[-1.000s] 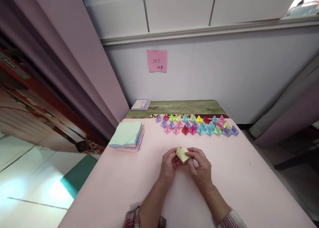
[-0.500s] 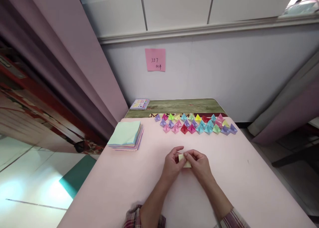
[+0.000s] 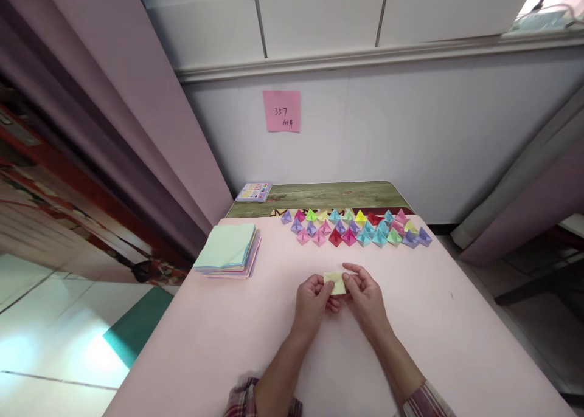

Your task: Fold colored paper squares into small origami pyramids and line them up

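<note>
Yellow folded paper [image 3: 336, 282], a small pale square, is held up between both hands over the near half of the table [image 3: 255, 338], roughly midway across it. Its left side is in the left hand [image 3: 311, 304], which is mostly closed, with the thumb pressed on the face near the lower left corner and fingers curled behind and below. At the opposite side the right hand [image 3: 368, 301] pinches the upper right corner with its thumb; the forefinger stretches out past the paper, and the rest of that grip is partly hidden. Both wrists come in from the near edge, with plaid sleeves [image 3: 424, 400] at the forearms

Beyond the hands, well apart from them, small folded paper shapes [image 3: 335, 237] stand in three close rows along the far part of the pink surface, in purple, pink, red, yellow, green and blue. To the left sits a stack of paper sheets [image 3: 227, 245], pale green on top, its lower layers of several colours showing unevenly at the side. Behind that, a booklet [image 3: 254, 192] lies on the green wood-patterned strip at the back, near the wall [image 3: 365, 125]. A pink note [image 3: 281, 111] with handwriting, "357" among it, is on the wall above
</note>
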Motion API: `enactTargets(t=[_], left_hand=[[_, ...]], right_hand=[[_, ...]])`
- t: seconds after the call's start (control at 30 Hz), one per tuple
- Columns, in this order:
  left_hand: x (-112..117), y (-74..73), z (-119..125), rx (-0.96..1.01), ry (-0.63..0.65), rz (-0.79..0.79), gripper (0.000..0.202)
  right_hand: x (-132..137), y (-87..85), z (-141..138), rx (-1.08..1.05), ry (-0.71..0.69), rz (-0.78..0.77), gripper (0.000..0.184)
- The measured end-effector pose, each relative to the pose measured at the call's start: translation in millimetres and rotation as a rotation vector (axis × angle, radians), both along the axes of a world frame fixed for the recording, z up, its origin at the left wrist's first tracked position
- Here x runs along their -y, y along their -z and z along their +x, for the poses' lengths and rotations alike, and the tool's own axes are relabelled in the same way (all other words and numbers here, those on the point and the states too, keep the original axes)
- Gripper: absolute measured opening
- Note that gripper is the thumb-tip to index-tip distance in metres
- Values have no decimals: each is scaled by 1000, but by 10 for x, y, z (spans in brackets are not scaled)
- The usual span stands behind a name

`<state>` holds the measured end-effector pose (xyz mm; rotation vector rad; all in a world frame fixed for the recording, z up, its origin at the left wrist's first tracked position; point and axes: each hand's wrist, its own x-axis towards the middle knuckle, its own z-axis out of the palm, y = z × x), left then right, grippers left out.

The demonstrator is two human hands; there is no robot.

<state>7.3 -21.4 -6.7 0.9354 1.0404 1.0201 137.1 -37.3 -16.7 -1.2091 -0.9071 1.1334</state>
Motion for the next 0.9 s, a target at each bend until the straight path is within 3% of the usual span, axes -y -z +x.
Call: enactTargets(t=[0.13, 0.27, 0.4, 0.57, 0.7, 0.8, 0.9], left_hand=[[-36, -37, -39, 84, -115, 14, 39], [-22, -89, -86, 100, -115, 60, 61], [6, -118, -97, 60, -102, 111, 50], [19, -128, -86, 57, -111, 121, 47], [27, -101, -72, 32, -76, 139, 34], [29, -84, -67, 12, -58, 139, 33], [32, -107, -74, 22, -60, 112, 46]], right_hand=[[44, -64, -5, 238, -82, 212, 36], [58, -68, -25, 442, -106, 359, 17], [68, -59, -50, 435, -85, 366, 18], [72, -30, -75, 235, -70, 293, 28], [56, -1, -64, 138, -11, 224, 34], [49, 2, -35, 241, -27, 273, 21], [50, -18, -19, 408, -48, 360, 12]])
